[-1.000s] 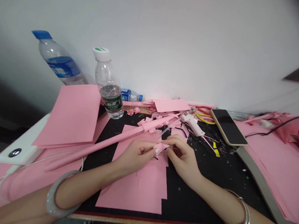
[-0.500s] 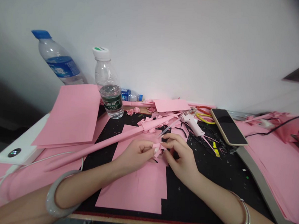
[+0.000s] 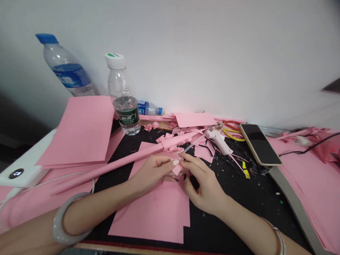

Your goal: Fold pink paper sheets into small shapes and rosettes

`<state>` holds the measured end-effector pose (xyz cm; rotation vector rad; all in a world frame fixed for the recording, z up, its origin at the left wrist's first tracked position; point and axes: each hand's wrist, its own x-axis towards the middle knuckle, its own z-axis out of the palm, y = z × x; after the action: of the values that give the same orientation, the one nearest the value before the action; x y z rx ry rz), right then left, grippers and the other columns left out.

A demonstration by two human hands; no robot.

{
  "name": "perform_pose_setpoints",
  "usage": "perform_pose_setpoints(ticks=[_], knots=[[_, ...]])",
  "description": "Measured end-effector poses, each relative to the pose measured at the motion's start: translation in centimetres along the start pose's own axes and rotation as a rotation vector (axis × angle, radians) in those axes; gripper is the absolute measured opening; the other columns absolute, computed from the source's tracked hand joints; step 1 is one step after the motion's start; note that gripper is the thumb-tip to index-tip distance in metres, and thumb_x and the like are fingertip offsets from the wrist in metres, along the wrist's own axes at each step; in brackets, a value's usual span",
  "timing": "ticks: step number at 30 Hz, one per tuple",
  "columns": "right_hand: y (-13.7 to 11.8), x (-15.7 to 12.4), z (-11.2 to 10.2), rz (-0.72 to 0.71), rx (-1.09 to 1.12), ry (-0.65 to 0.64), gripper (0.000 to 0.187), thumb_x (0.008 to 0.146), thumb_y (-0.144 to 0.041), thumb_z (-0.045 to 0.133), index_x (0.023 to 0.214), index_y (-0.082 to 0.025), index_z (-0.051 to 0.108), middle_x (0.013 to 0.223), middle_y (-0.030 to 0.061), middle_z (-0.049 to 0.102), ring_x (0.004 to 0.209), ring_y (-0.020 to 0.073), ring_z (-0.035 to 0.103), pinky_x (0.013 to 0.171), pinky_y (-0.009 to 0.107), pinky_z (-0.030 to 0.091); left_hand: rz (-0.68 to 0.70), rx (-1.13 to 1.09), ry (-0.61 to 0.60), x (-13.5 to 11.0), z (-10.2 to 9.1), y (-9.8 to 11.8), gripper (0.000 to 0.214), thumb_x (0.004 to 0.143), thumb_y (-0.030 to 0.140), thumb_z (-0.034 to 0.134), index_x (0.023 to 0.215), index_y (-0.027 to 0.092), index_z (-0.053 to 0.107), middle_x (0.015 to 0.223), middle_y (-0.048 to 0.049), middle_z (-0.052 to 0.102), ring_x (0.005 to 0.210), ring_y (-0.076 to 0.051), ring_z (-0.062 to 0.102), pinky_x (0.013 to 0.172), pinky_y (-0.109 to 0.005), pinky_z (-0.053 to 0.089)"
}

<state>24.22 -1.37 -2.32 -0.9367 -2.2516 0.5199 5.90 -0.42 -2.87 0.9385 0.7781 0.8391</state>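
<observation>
A small folded piece of pink paper [image 3: 177, 168] is pinched between my left hand [image 3: 153, 172] and my right hand [image 3: 203, 183], and its folds are partly hidden by my fingers. Both hands hover just above a cut pink paper sheet [image 3: 157, 213] on a black mat [image 3: 234, 198]. A long rolled pink paper tube [image 3: 109, 168] runs past my left wrist, close to but apart from it. Beyond my right fingertips lies a white hot glue gun [image 3: 218, 141].
Stacked pink sheets [image 3: 80, 127] lie at the left, beside a bottle [image 3: 123, 103] and a tilted blue-labelled bottle [image 3: 67, 70]. Paper scraps and small pink paper flowers [image 3: 169, 140] gather at the back. A smartphone [image 3: 259, 144] and red-and-yellow-handled scissors [image 3: 232, 130] lie right.
My right fingers have moved up and over the small pink piece, and my left hand has turned it slightly. The surrounding objects stay in place.
</observation>
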Motion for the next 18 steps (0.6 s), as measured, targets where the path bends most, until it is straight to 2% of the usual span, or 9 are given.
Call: perform_pose_setpoints(ticks=[7, 10, 13, 15, 18], knots=[[-0.27, -0.05, 0.14, -0.022, 0.033, 0.009, 0.056, 0.07, -0.003, 0.045, 0.123, -0.02, 0.048, 0.132, 0.0123, 0.049, 0.119, 0.025, 0.047, 0.096, 0.044, 0.042, -0.033, 0.079, 0.037, 0.02, -0.11, -0.1, 0.019, 0.08, 0.028, 0.06, 0.09, 0.014, 0.068, 0.087, -0.0064, 0.07, 0.082, -0.017, 0.066, 0.08, -0.033, 0.052], [-0.19, 0.05, 0.04, 0.011, 0.084, 0.029, 0.049, 0.075, -0.005, 0.044, 0.121, -0.021, 0.049, 0.129, 0.0116, 0.05, 0.118, 0.0245, 0.047, 0.094, 0.042, 0.042, -0.028, 0.102, 0.027, 0.11, -0.15, -0.09, 0.019, 0.082, 0.028, 0.058, 0.091, 0.015, 0.068, 0.091, -0.0065, 0.07, 0.085, -0.016, 0.066, 0.079, -0.031, 0.052], [0.1, 0.28, -0.12, 0.175, 0.167, 0.082, 0.025, 0.085, -0.013, 0.042, 0.106, -0.02, 0.053, 0.107, 0.0099, 0.059, 0.095, 0.0205, 0.057, 0.077, 0.033, 0.048, -0.031, 0.145, 0.0, 0.19, -0.08, 0.11, 0.018, 0.083, 0.027, 0.057, 0.09, 0.014, 0.068, 0.088, -0.0068, 0.071, 0.083, -0.016, 0.066, 0.073, -0.028, 0.053], [0.33, 0.45, -0.18, 0.278, 0.208, 0.078, 0.012, 0.09, -0.022, 0.041, 0.092, -0.019, 0.052, 0.083, 0.0043, 0.057, 0.073, 0.0157, 0.054, 0.063, 0.027, 0.044, -0.047, 0.173, -0.051, 0.18, -0.05, 0.23, 0.019, 0.084, 0.027, 0.055, 0.088, 0.014, 0.067, 0.085, -0.0071, 0.071, 0.079, -0.015, 0.067, 0.069, -0.027, 0.053], [0.5, 0.66, -0.18, 0.309, 0.265, -0.033, 0.024, 0.093, -0.03, 0.038, 0.073, -0.019, 0.046, 0.065, -0.0015, 0.048, 0.059, 0.0121, 0.046, 0.056, 0.024, 0.038, -0.062, 0.207, -0.142, 0.06, -0.13, 0.24, 0.023, 0.087, 0.03, 0.05, 0.086, 0.014, 0.066, 0.084, -0.0074, 0.071, 0.075, -0.015, 0.067, 0.068, -0.026, 0.053]])
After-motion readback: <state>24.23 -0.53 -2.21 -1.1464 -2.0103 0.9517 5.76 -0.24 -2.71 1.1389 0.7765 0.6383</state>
